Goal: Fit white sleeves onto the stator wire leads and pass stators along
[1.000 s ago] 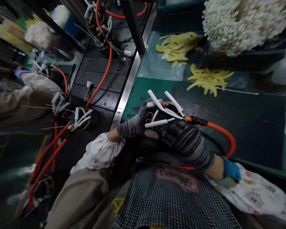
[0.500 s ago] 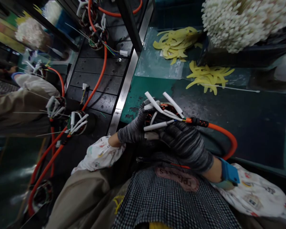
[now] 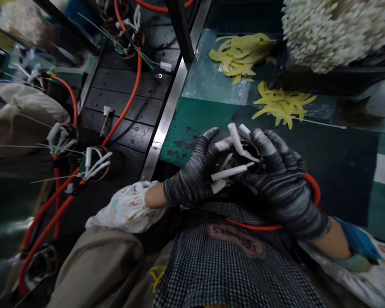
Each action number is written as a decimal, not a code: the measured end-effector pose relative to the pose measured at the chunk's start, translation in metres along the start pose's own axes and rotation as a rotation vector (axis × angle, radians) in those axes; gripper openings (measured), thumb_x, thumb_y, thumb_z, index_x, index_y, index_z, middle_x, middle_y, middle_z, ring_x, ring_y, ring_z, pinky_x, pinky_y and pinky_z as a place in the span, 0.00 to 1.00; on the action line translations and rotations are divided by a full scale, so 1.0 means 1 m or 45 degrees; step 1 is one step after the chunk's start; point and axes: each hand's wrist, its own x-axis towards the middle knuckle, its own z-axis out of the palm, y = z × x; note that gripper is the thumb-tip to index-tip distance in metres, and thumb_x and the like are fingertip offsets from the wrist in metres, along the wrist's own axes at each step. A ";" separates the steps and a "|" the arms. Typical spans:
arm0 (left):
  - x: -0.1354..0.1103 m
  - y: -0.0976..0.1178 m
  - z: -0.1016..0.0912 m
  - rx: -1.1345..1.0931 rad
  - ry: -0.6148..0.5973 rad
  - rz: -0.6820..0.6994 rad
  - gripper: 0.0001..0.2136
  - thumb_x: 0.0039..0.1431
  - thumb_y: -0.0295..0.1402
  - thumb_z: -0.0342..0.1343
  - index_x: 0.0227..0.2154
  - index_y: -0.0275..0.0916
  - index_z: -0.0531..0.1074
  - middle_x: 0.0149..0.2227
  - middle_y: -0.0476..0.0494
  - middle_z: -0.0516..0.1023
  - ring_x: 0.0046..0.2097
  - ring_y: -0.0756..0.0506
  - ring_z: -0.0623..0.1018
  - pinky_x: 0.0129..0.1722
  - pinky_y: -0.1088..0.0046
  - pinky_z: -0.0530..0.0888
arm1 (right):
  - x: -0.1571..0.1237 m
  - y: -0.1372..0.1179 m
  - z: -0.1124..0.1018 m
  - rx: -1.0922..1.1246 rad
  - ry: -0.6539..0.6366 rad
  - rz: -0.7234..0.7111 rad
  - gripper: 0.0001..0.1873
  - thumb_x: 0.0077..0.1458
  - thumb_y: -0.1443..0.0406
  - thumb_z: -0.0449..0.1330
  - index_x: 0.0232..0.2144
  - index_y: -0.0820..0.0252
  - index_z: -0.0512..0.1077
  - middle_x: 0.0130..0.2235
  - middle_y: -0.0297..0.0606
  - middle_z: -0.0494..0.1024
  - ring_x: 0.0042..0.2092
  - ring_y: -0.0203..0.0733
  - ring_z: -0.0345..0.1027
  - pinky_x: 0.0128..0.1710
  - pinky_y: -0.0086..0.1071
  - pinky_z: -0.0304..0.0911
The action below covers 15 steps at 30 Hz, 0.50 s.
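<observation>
In front of my lap is a motor stator (image 3: pixel 250 149), a round wound core with several white-sleeved wires (image 3: pixel 228 172) standing up from it. My left hand (image 3: pixel 195 173), in a striped grey glove, grips its left side, thumb and fingers around the rim. My right hand (image 3: pixel 280 184), gloved alike, is closed over its right side and covers where the leads join the cable. An orange cable (image 3: pixel 313 188) comes out behind my right hand and curves down. Much of the stator is hidden by my hands.
Yellow strips (image 3: pixel 284 102) lie on the green bench (image 3: pixel 199 115), beside a box heaped with white sleeves (image 3: pixel 333 34). Left of a metal edge (image 3: pixel 163 124), more stators (image 3: pixel 96 164) with orange cables stand on dark slats. Another person's sleeve (image 3: pixel 28 111) shows at far left.
My right hand has moved from below the stator to its right side, over the cable joint. The stator has turned and shifted slightly right. My left hand has stayed on it.
</observation>
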 end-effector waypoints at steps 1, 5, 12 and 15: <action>0.002 0.001 -0.001 0.000 0.010 0.042 0.43 0.67 0.36 0.65 0.79 0.49 0.50 0.79 0.34 0.58 0.83 0.27 0.52 0.81 0.36 0.59 | 0.000 0.002 0.002 0.002 -0.028 0.013 0.40 0.76 0.54 0.57 0.82 0.38 0.47 0.72 0.39 0.75 0.70 0.66 0.71 0.66 0.60 0.70; 0.001 0.000 0.007 -0.010 0.105 0.110 0.40 0.69 0.39 0.65 0.78 0.48 0.54 0.78 0.34 0.60 0.82 0.27 0.55 0.81 0.37 0.59 | -0.009 0.007 0.005 -0.034 -0.082 0.050 0.38 0.75 0.52 0.58 0.80 0.42 0.54 0.74 0.43 0.72 0.68 0.67 0.73 0.67 0.65 0.69; -0.012 -0.013 0.055 -0.092 0.555 0.033 0.47 0.63 0.54 0.72 0.77 0.51 0.54 0.76 0.33 0.61 0.81 0.27 0.54 0.78 0.36 0.64 | -0.018 0.000 0.006 0.010 0.026 0.236 0.39 0.72 0.49 0.63 0.78 0.48 0.60 0.69 0.49 0.78 0.61 0.67 0.79 0.60 0.63 0.77; 0.000 -0.005 0.055 -0.072 0.501 -0.019 0.39 0.67 0.51 0.69 0.75 0.51 0.58 0.73 0.37 0.66 0.80 0.28 0.59 0.79 0.34 0.64 | -0.016 0.012 -0.005 0.151 -0.023 0.221 0.38 0.73 0.55 0.61 0.80 0.43 0.57 0.70 0.46 0.77 0.61 0.63 0.81 0.55 0.58 0.82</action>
